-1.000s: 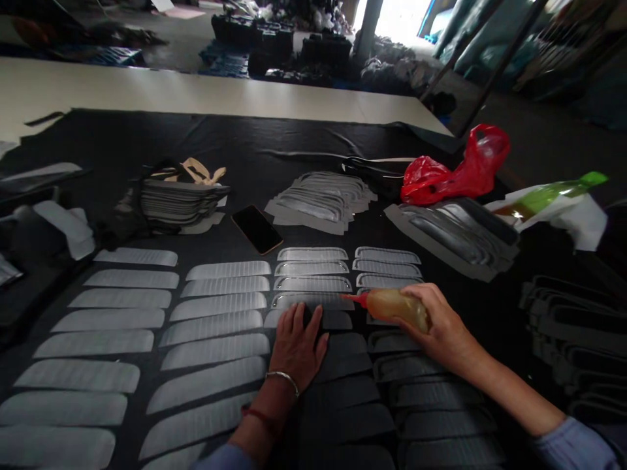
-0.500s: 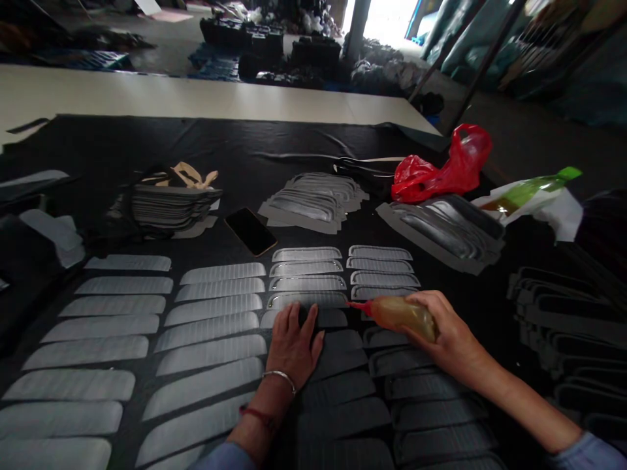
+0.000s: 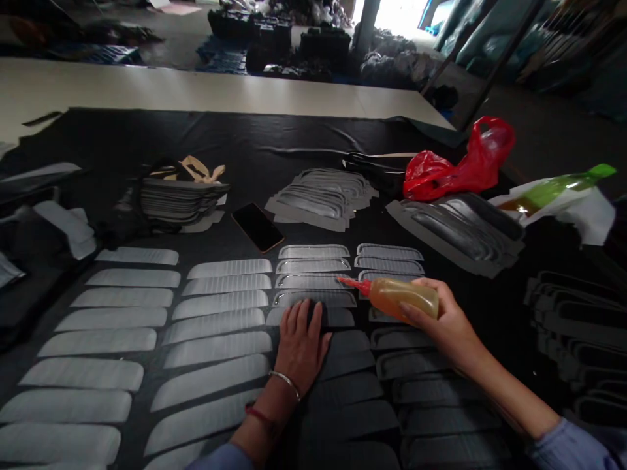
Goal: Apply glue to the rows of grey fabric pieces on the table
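— What did my fingers have?
— My left hand (image 3: 301, 346) lay open, fingers (image 3: 300, 314) flat on a dark, curved strip (image 3: 339, 318). My right hand (image 3: 443, 323) gripped a soft amber squeeze bottle (image 3: 404, 296), its red nozzle (image 3: 349, 282) over ribbed silvery strips (image 3: 313, 266), on the black cloth (image 3: 245, 140) near the table's (image 3: 147, 88) near edge.

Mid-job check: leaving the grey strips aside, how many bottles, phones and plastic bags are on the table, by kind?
Bottles: 2, the amber squeeze bottle with a red nozzle in the right hand, and the green-capped clear plastic bottle lying at the right.
Phones: 1, the flat black phone.
Plastic bags: 1, the crumpled red plastic bag.
Total: 4.
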Available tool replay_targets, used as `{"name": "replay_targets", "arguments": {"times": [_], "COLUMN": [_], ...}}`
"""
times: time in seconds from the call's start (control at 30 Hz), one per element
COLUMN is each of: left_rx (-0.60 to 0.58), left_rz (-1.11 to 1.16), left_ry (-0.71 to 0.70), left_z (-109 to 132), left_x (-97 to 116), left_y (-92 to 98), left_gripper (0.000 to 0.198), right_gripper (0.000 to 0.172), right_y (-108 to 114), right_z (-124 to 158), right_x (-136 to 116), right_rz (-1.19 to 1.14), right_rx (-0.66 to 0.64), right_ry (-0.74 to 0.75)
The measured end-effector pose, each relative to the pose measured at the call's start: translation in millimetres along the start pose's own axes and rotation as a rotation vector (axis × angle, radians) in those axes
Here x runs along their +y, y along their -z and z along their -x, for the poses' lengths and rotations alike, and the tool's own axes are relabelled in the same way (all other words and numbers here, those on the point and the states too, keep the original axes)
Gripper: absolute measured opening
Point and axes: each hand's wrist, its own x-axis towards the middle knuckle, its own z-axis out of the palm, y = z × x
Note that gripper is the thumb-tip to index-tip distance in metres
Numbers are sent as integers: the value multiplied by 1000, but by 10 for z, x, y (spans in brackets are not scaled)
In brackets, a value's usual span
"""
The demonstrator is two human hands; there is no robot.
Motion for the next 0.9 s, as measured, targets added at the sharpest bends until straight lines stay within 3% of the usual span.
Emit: {"name": "replay_targets", "arguments": {"times": [0.27,0.6,0.77,0.9], "left_rx": [-52,-84,-66,-119], "left_rz": [16,33,63,58], "left_ry": [38,39,36,132], "left_z": [18,36,112,200], "left_x": [77,95,173,248], "left_y": [37,30,106,163], "left_gripper": [35,37,40,44], "right_gripper": [53,51,49,49], "right_y": [76,-15,-83,-217], "right_z": [-14,12,-17,-11], "right_x": [52,-13,-40,-89], "right_rz": [75,73,130,218], "right_rx": [-57,-90,-175,-241], "right_ry": [-17,-33,50,174]}}
